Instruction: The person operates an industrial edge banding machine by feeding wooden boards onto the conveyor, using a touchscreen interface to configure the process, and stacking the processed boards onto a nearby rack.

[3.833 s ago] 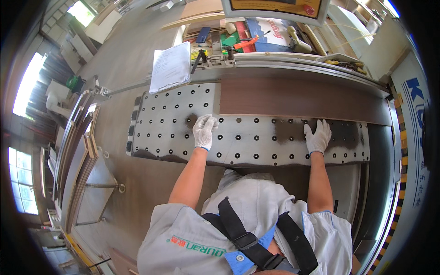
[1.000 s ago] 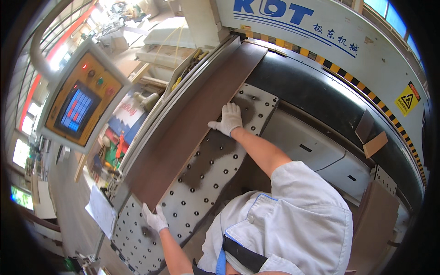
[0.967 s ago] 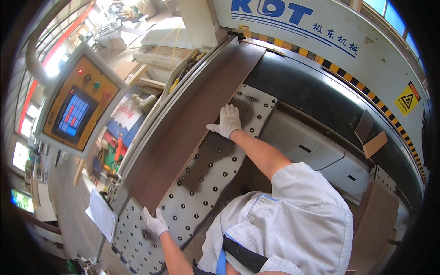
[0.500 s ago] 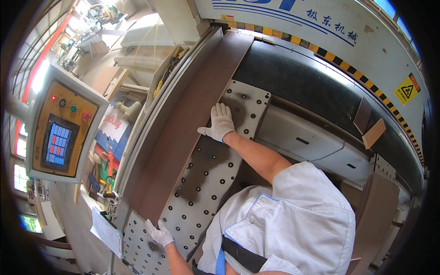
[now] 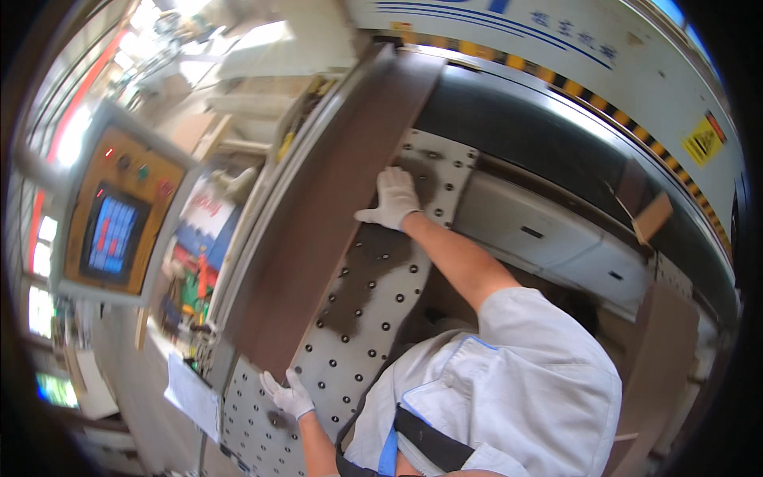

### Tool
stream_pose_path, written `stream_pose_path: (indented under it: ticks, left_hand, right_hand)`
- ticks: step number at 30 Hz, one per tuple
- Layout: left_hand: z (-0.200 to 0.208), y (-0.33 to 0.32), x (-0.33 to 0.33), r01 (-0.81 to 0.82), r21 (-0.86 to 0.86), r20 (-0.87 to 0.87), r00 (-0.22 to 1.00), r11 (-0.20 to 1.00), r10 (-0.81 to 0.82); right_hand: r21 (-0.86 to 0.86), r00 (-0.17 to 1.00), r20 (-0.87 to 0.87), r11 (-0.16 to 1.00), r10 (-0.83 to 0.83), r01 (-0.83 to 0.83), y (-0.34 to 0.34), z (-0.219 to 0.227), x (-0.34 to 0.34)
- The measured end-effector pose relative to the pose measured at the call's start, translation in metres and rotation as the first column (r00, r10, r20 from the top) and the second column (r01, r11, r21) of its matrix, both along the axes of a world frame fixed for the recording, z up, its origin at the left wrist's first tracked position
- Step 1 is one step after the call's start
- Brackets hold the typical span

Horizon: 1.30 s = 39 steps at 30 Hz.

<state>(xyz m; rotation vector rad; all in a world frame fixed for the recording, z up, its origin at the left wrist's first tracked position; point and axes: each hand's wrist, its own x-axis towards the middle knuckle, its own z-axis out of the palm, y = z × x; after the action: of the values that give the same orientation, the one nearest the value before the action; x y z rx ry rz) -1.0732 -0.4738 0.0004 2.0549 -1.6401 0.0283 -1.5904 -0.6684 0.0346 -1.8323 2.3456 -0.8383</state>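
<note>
your brown board (image 5: 334,207) lies flat on the perforated metal table (image 5: 373,310), its long axis running from about 7 o'clock up to 1 o'clock, far end pointing into the machine (image 5: 572,95) under its yellow-black stripe. your left hand (image 5: 288,394), gloved, rests flat at the board's near end; your right hand (image 5: 391,199), gloved, presses its right edge, fingers spread, gripping nothing. the hands are well apart. a control panel (image 5: 111,215) stands at 9 o'clock, papers (image 5: 191,395) at 7 o'clock; the picture is blurred.
</note>
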Motion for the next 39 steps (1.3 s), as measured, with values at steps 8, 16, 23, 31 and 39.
stream_pose_path:
  ticks: [8, 16, 23, 31, 39]
  left_hand:
    - [0.185, -0.195, -0.136, 0.584, -0.412, 0.335, 0.811, 0.7, -0.479]
    - [0.306, -0.36, -0.182, 0.345, -0.363, 0.612, 0.789, 0.865, -0.058]
    - [0.292, -0.349, -0.203, 0.433, -0.477, 0.537, 0.832, 0.764, -0.136]
    - [0.059, -0.15, -0.146, 0.529, -0.023, 0.159, 0.84, 0.849, -0.519]
    - [-0.003, -0.012, -0.011, -0.004, -0.038, 0.104, 0.995, 0.999, 0.008]
  right_hand:
    - [0.102, 0.995, -0.076, 0.992, -0.071, 0.078, 0.003, -0.008, -0.011]
    - [0.232, 0.997, -0.063, 0.972, -0.032, 0.045, 0.0, -0.003, 0.001]
    - [0.193, 0.998, -0.053, 0.98, -0.043, 0.053, 0.001, -0.003, -0.003]
    - [0.362, 0.999, -0.021, 0.93, -0.049, 0.053, 0.001, 0.004, 0.003]
    - [0.356, 0.996, -0.084, 0.932, -0.037, 0.064, 0.0, 0.0, 0.003]
